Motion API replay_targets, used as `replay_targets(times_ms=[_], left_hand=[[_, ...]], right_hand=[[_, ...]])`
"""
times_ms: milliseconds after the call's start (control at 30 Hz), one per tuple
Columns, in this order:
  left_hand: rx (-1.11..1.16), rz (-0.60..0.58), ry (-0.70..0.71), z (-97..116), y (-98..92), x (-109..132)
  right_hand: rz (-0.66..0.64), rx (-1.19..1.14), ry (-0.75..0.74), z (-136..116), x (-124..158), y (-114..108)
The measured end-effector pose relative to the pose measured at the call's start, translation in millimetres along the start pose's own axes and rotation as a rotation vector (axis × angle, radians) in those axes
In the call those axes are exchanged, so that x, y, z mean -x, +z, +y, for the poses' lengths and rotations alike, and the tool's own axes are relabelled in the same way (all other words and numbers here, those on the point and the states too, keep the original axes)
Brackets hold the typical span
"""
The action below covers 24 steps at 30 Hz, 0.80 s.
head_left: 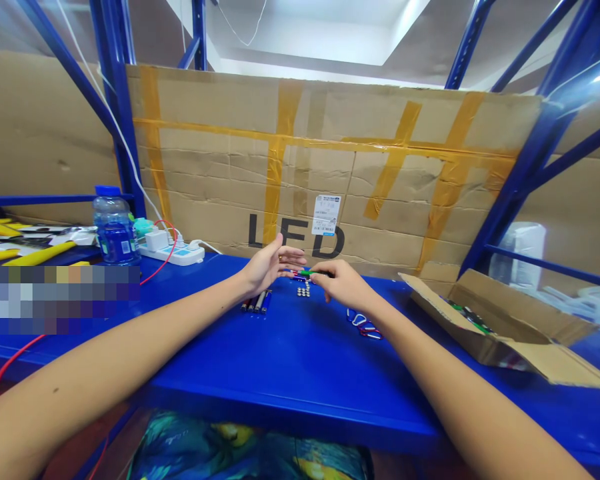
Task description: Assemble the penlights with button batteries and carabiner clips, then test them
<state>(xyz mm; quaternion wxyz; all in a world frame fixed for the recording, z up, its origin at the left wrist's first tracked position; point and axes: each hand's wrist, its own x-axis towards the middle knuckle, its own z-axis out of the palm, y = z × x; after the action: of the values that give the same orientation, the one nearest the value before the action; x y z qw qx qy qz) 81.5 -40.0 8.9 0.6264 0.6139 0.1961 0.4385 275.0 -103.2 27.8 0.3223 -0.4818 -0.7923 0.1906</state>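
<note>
My left hand (273,268) is held above the blue table, its fingers stretched out and apart, with nothing seen in it. To its right, my right hand (343,283) has its thumb and fingers pinched together; what lies between them is too small to make out. Slim coloured metal tubes (299,274), red, green and blue, lie at these fingertips. Just below sit several small silver button cells (303,292) in rows. More slim tubes (257,302), dark, silver and blue, lie side by side under my left hand. Blue, silver and red carabiners (364,323) rest near my right forearm.
An open cardboard box (510,347) with green and black pieces stands at the right. On the left are a blue-capped bottle (114,230), a white power strip (175,252) and a red cable (17,360). A large cardboard sheet (220,180) closes off the back between blue posts.
</note>
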Motion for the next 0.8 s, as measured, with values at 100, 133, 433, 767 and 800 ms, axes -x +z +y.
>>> replay_targets(times_ms=[100,133,433,767,800], left_hand=[[-0.006,-0.002,0.0,-0.4,-0.4,-0.5],[-0.006,0.001,0.0,-0.3,-0.5,-0.5],[-0.015,0.012,-0.001,1.9,-0.1,0.1],[0.024,0.011,-0.002,3.1,0.5,0.4],[0.026,0.016,-0.005,3.2,0.5,0.5]], right_hand=[[0.049,0.007,0.007,-1.1,0.0,0.3],[0.073,0.009,0.005,-1.1,-0.3,0.3],[0.24,0.017,-0.004,4.9,-3.6,0.5],[0.245,0.034,0.004,5.4,-4.2,-0.2],[0.249,0.036,0.011,5.0,-4.2,-0.5]])
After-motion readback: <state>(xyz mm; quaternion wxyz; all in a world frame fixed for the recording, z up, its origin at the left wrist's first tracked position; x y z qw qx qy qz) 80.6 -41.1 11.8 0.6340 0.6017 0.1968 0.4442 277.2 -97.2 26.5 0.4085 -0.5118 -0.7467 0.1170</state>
